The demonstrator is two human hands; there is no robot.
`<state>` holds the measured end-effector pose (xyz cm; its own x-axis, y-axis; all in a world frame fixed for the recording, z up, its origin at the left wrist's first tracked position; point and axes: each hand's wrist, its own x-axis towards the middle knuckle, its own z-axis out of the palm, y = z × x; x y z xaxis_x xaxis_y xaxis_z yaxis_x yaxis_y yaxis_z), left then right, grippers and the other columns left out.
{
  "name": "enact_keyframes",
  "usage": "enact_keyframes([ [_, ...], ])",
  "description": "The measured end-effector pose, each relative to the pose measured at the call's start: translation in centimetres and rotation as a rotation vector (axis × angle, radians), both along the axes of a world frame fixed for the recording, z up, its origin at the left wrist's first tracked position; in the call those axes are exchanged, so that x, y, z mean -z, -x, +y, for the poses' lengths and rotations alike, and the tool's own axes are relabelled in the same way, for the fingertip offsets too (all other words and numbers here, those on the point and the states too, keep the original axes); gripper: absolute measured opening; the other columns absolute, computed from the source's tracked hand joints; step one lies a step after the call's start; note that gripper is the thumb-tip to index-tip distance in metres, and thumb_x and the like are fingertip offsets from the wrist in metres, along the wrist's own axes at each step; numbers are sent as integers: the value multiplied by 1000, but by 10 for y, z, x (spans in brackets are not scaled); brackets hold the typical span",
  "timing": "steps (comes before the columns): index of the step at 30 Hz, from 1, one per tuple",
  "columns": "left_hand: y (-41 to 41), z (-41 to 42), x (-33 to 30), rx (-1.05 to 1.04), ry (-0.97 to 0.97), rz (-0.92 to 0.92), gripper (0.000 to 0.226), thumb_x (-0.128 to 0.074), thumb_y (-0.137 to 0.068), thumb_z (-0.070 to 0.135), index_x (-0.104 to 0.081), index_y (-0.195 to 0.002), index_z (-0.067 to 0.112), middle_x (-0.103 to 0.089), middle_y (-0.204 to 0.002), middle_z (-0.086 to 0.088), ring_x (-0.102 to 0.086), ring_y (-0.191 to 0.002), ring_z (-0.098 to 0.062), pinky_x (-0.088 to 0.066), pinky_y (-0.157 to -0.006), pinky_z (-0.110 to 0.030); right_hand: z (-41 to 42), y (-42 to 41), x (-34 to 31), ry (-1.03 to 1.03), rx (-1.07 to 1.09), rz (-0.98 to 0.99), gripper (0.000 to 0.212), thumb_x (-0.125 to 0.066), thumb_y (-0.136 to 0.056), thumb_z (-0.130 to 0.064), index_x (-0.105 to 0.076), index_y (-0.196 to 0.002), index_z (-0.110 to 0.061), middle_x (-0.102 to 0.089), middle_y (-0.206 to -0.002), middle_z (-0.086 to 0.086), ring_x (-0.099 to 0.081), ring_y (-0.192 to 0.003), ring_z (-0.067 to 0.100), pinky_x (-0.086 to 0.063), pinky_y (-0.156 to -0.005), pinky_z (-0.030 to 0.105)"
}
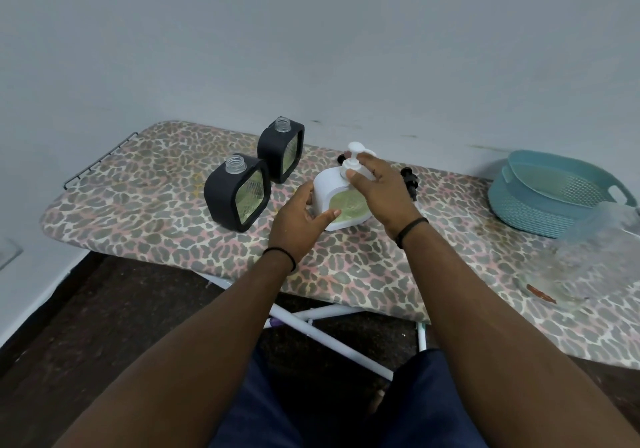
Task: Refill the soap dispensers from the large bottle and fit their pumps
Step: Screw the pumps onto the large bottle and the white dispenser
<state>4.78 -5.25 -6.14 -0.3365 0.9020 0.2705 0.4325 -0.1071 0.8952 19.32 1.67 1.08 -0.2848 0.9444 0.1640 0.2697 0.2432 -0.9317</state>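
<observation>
A white soap dispenser with green soap behind its window stands on the leopard-print ironing board. My left hand grips its left side. My right hand pinches the collar of the white pump sitting in its neck. Two black dispensers with open necks and no pumps stand to the left, one nearer and one farther back. Black pumps lie behind my right hand, partly hidden. A large clear bottle lies blurred at the right edge.
A teal plastic basket sits at the board's back right, against the pale wall. A wire rack sticks out from the board's left end. White board legs and dark floor show below the near edge.
</observation>
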Motion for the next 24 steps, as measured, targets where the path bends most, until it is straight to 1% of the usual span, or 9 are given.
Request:
enact_keyframes([
  [4,-2,0,1,-11,9,21,55,-71,-78,50,-53,-127,34,-64,-110,7,-64,-99,-16,-57,-82,-45,-1,-5,-1,-52,88,11,31,-78,-84,-29,-74,-110,-11,-71,-113,2,-66,-105,19,-53,-94,47],
  [7,-1,0,0,0,8,4,53,-70,-78,50,-54,-126,35,-65,-109,9,-65,-98,-14,-58,-83,-44,-2,3,-3,-131,145,-60,31,-78,-80,-38,-71,-95,-11,-70,-97,3,-65,-91,23,-54,-83,48],
  [9,0,0,-1,12,10,-2,51,-70,-81,47,-54,-128,35,-65,-109,10,-66,-96,-12,-58,-83,-42,-2,6,-3,-129,103,-102,30,-73,-85,-37,-67,-103,-14,-67,-104,0,-61,-98,21,-52,-88,46],
  [11,0,0,-1,20,11,0,50,-71,-84,43,-53,-130,33,-64,-110,12,-65,-96,-11,-57,-81,-38,-2,4,-5,-67,-13,-101,32,-65,-95,-29,-63,-125,-17,-62,-119,-3,-57,-111,16,-46,-99,38],
  [13,1,0,-1,18,11,9,51,-71,-85,42,-53,-131,32,-64,-111,12,-64,-96,-11,-56,-80,-36,-1,-3,-7,4,-126,-55,36,-59,-100,-25,-59,-136,-18,-62,-128,-2,-57,-119,16,-45,-103,35],
  [15,1,1,1,16,14,9,51,-71,-84,44,-53,-130,32,-63,-112,10,-64,-98,-12,-57,-81,-36,0,-10,-9,15,-162,-39,31,-58,-101,-23,-63,-131,-19,-65,-125,-3,-60,-115,13,-47,-101,33],
  [18,1,1,1,14,11,6,51,-72,-86,40,-53,-132,31,-64,-113,10,-64,-98,-11,-56,-82,-34,1,-10,-7,-58,-89,-62,24,-62,-98,-20,-70,-120,-16,-68,-115,-3,-63,-107,14,-49,-97,34],
  [21,-1,1,-2,7,8,8,50,-72,-88,36,-53,-133,29,-63,-110,11,-63,-95,-7,-52,-78,-26,0,-2,0,-138,18,-108,26,-65,-96,-23,-71,-119,-14,-69,-117,1,-61,-108,15,-47,-95,30],
  [24,-1,0,-3,4,8,14,49,-72,-89,34,-53,-134,29,-65,-111,10,-64,-98,-5,-55,-81,-29,-4,8,7,-157,128,-109,32,-66,-92,-32,-72,-119,-17,-70,-115,-1,-62,-108,15,-49,-96,34],
])
